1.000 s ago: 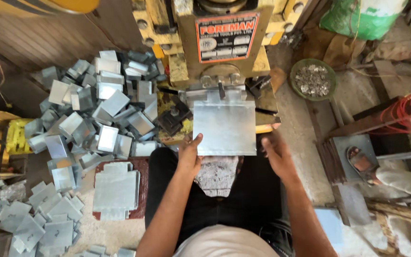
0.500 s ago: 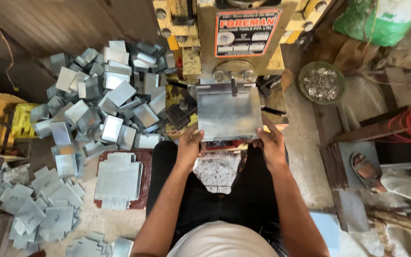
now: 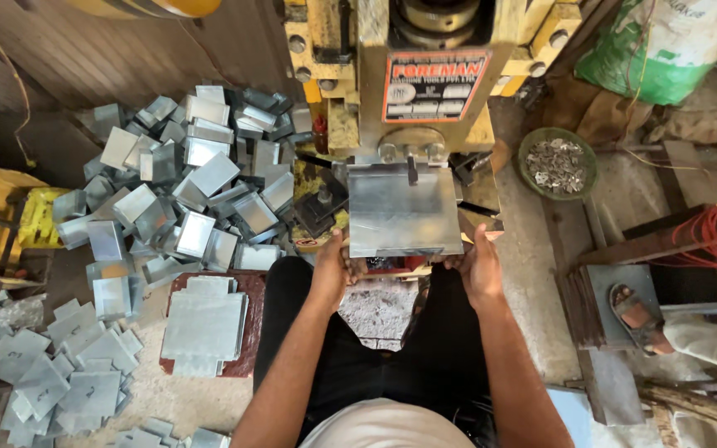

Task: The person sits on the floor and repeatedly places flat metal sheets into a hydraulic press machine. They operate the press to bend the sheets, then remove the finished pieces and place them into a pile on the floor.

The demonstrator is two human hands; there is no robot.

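The bowl's [image 3: 558, 163] scraps are too small to tell (press [image 3: 425, 75] top cropped).

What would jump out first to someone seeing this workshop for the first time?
Dead centre, the left hand and right hand grip the near edge of a flat sheet-metal blank lying under a yellow press machine. To the left sprawls a big heap of bent metal boxes, with a neat stack of flat blanks nearer the person. A round dish of small metal scraps sits right of the press.
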